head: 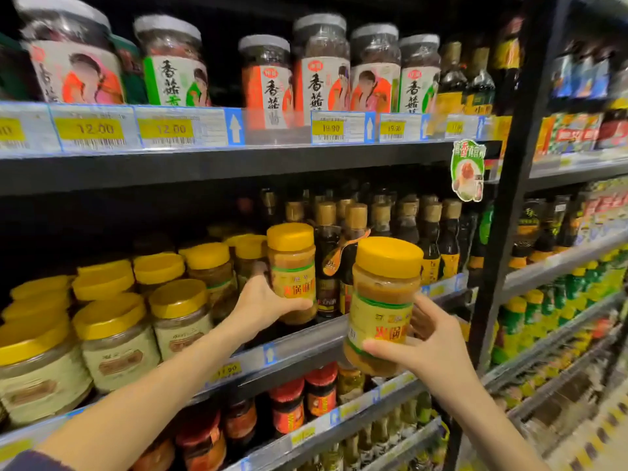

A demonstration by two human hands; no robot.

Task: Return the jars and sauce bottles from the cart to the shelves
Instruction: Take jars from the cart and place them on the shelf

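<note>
My left hand (261, 302) grips a yellow-lidded jar of tan paste (293, 266) at the front of the middle shelf (306, 341), beside other yellow-lidded jars (209, 266) and in front of dark sauce bottles (360, 232). I cannot tell whether this jar rests on the shelf or hangs just above it. My right hand (424, 345) holds a second, same-looking jar (384, 300) upright in the air, in front of the shelf edge and to the right of the first. The cart is out of view.
The top shelf carries large grey-lidded jars (321, 62) behind price tags (98, 129). Squat gold-lidded jars (112, 338) fill the left of the middle shelf. Red-lidded jars (289, 406) stand on the shelf below. A black upright post (506, 198) separates a neighbouring bay of bottles.
</note>
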